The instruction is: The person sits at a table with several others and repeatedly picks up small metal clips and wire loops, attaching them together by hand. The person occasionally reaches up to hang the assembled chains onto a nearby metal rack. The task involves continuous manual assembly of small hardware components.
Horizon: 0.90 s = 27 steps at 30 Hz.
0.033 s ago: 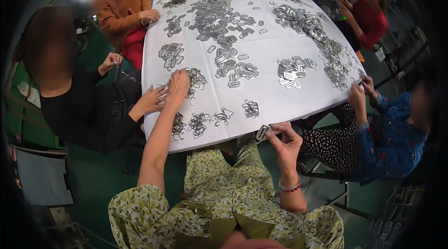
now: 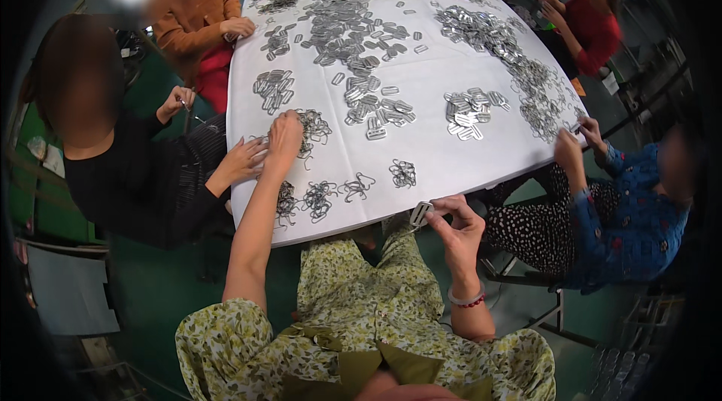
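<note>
My right hand (image 2: 459, 230) pinches a flat silver slotted slide buckle (image 2: 421, 213) between thumb and fingers, just off the table's near edge. Stretched out to the left, my left hand (image 2: 284, 139) is at a heap of bent wire hooks (image 2: 314, 129). Its fingers are bunched downward, and their tips are hidden, so anything in them does not show. A co-worker's hand (image 2: 244, 157) lies right beside my left wrist. Along the near edge sit small clusters of wire hooks (image 2: 320, 201), with another cluster (image 2: 403, 172) farther right.
On the white table (image 2: 429, 147) lie a large spread of slotted buckles (image 2: 342, 25), smaller buckle piles (image 2: 468, 111), and a long band of metal pieces (image 2: 535, 93) at right. Several co-workers sit around it, including one in a blue patterned top (image 2: 628, 228).
The view has shifted slightly. The buckle in my right hand is turned a little, its slotted face showing more. The co-worker at right has moved a hand slightly. My left hand stays at the hooks.
</note>
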{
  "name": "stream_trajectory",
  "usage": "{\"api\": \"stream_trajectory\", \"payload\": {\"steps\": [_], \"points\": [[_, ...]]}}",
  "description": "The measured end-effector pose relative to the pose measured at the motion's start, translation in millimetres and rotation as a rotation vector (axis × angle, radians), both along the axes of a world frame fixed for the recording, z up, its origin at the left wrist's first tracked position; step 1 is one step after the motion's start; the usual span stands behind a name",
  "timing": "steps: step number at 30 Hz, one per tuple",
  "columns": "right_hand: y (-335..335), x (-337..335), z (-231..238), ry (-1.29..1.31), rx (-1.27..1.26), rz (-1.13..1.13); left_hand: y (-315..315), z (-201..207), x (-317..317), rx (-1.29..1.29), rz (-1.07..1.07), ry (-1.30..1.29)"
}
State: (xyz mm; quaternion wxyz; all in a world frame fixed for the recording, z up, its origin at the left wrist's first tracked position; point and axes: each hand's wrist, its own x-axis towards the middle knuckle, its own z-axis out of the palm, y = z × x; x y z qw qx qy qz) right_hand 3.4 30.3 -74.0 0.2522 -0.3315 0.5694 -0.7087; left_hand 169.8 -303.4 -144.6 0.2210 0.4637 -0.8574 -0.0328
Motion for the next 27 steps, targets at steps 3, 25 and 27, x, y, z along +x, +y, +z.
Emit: {"api": "stream_trajectory", "payload": {"steps": [3,25,27], "points": [[0,3,-7,-0.006,0.028,0.022,27,30,-4,0.354,-0.023,0.27],[-21,-3,-6,0.247,0.071,-0.08,225,73,-30,0.787,-0.589,0.793],[-49,-30,-6,0.454,0.007,-0.122,227,74,-34,0.827,-0.611,0.804]]}}
